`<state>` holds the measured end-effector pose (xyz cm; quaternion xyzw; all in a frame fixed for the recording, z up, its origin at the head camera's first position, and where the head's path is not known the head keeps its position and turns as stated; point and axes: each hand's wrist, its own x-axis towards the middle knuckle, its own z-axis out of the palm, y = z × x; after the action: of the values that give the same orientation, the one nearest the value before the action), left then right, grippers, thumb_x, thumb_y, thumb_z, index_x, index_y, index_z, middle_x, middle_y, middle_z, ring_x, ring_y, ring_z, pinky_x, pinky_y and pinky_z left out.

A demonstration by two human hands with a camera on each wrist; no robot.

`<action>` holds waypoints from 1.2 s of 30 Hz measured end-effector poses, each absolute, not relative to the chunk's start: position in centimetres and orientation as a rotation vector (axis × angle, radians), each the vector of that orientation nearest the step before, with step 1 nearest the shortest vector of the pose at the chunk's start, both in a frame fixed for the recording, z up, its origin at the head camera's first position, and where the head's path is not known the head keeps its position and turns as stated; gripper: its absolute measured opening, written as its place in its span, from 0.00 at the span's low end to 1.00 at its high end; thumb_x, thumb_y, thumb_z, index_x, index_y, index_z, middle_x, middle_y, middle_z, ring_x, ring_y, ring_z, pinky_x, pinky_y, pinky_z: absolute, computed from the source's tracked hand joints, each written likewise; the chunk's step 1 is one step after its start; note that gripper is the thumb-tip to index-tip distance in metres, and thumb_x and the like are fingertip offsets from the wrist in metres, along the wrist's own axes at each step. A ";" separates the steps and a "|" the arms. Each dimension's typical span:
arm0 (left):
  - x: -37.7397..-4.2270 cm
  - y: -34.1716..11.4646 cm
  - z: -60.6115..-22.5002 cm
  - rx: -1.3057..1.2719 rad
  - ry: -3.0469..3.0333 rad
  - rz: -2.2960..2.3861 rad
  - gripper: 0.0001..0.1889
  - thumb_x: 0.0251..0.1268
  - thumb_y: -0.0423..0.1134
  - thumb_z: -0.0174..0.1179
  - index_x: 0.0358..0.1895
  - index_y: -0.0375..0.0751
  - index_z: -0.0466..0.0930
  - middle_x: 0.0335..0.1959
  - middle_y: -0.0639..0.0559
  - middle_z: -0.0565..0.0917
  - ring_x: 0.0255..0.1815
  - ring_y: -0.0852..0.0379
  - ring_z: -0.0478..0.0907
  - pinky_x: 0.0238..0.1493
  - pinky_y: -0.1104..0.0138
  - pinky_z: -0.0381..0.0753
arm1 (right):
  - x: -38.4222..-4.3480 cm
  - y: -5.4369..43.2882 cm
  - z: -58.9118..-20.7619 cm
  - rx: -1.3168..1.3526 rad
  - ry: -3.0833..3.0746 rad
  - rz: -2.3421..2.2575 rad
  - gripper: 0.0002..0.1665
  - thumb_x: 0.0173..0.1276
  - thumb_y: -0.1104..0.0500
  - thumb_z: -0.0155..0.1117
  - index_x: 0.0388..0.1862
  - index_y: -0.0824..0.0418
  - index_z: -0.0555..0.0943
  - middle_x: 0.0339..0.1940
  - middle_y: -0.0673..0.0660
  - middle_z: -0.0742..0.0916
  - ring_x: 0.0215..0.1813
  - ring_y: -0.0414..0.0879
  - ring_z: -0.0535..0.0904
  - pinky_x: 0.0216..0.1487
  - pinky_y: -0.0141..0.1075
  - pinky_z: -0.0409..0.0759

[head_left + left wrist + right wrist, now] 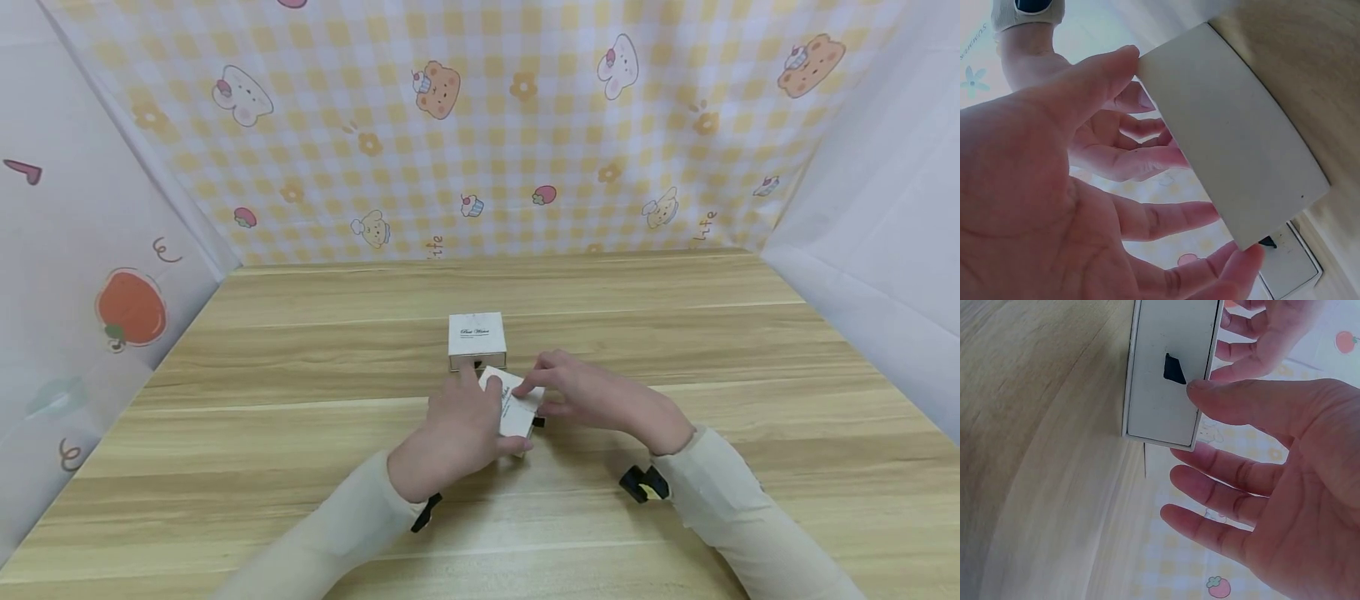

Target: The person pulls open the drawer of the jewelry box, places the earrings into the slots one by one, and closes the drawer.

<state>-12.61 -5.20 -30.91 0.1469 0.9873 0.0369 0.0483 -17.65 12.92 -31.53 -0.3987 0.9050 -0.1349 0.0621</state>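
A small white drawer-style gift box (519,413) with dark lettering on top sits angled on the table. My left hand (461,423) grips it across its length, thumb on one end and fingertips at the other. On its flush front panel is a short black ribbon tab (1174,370). My right hand (585,393) touches this box at the tab side: its thumb tip rests on the front panel's edge close to the tab, and its other fingers are loosely extended. Just behind stands a second white box (477,333), its lettered lid facing up.
The wood-grain table (300,367) runs back to a yellow checked cloth (487,150) with cartoon prints. White cloth sides (862,192) stand at left and right. The second box is close beyond the left fingertips.
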 end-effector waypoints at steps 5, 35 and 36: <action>-12.7 -5.2 -31.0 0.535 3.026 0.095 0.35 0.47 0.66 0.62 0.44 0.37 0.72 0.34 0.41 0.71 0.31 0.49 0.68 0.28 0.63 0.72 | -17.6 13.2 -31.3 -1.172 2.715 -0.407 0.15 0.59 0.61 0.66 0.46 0.51 0.82 0.43 0.52 0.80 0.45 0.46 0.74 0.44 0.37 0.77; -15.6 -5.6 -32.4 0.916 2.790 0.616 0.34 0.52 0.48 0.68 0.64 0.44 0.68 0.64 0.48 0.69 0.60 0.49 0.63 0.61 0.56 0.62 | -17.2 14.2 -28.8 -0.882 2.646 -0.300 0.10 0.56 0.63 0.68 0.38 0.60 0.80 0.26 0.50 0.80 0.29 0.41 0.71 0.31 0.30 0.71; -15.7 -5.6 -32.4 0.911 2.784 0.639 0.35 0.52 0.47 0.68 0.64 0.44 0.67 0.65 0.48 0.69 0.61 0.49 0.63 0.62 0.55 0.62 | -17.1 14.2 -28.7 -0.881 2.646 -0.297 0.10 0.56 0.63 0.68 0.38 0.60 0.80 0.27 0.50 0.80 0.29 0.41 0.71 0.31 0.30 0.71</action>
<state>-15.66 -5.56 -32.40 0.3031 0.9262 0.2125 0.0719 -17.15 14.18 -28.74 -0.3096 0.9302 -0.1043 0.1675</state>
